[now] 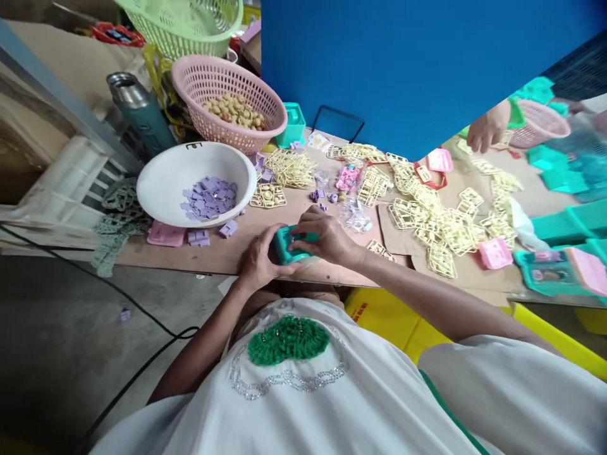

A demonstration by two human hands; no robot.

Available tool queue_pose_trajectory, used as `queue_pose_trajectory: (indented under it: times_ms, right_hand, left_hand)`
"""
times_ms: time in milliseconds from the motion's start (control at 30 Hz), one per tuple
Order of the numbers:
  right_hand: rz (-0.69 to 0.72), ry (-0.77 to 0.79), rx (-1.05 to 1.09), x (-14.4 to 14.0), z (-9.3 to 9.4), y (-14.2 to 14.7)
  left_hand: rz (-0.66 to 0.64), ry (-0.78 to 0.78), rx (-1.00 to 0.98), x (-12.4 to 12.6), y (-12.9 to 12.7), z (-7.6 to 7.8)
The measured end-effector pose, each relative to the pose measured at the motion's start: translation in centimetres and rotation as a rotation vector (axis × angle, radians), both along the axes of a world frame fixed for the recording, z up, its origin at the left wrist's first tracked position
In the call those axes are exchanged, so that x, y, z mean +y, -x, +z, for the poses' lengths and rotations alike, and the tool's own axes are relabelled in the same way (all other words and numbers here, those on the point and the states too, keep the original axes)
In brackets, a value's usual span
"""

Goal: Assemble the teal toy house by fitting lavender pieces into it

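Both my hands hold one small teal plastic case just above the near edge of the wooden table. My left hand grips its left side with the thumb on top. My right hand covers its right side, fingers pressing on the top face. Left of my hands stands a white bowl with several purple plastic pieces. More purple pieces lie loose on the table beside it.
A pink basket of beige pieces stands behind the bowl, a green basket and a metal flask beyond. Yellow plastic frames cover the table's right half, with pink parts and teal cases. Another person's hand works at far right.
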State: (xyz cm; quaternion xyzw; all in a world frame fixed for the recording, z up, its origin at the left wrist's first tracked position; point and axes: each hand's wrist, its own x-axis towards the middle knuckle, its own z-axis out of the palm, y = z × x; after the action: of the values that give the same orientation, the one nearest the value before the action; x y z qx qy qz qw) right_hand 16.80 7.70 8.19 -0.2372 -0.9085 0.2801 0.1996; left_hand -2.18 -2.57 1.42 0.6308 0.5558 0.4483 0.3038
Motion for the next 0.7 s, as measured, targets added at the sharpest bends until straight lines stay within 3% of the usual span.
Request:
queue_pose_trajectory:
  times_ms: [267,367,467,567,633,700]
  right_hand:
    - [-0.096,0.028,0.055,-1.1,-1.3,1.0]
    - [-0.070,0.035,0.107,-1.2,-1.3,0.7]
    - [-0.081,0.051,0.202,-0.8,-0.9,-1.7]
    - [-0.292,0.033,0.270,0.1,-0.6,-5.8]
    - [-0.393,-0.004,0.212,0.8,-0.5,-8.1]
    - [-0.324,-0.063,0.059,1.2,-0.7,-9.3]
  left_hand:
    - [-0.021,0.120,-0.047,-0.2,0.7,-0.3]
    - [-0.035,0.150,-0.119,-0.1,0.8,-0.2]
    - [-0.058,0.208,-0.222,0.0,0.9,0.2]
    - [-0.066,0.261,-0.234,-0.1,1.1,0.7]
    - [-0.073,0.278,-0.223,0.0,1.4,0.9]
    - [-0.095,0.302,-0.221,0.1,1.8,1.1]
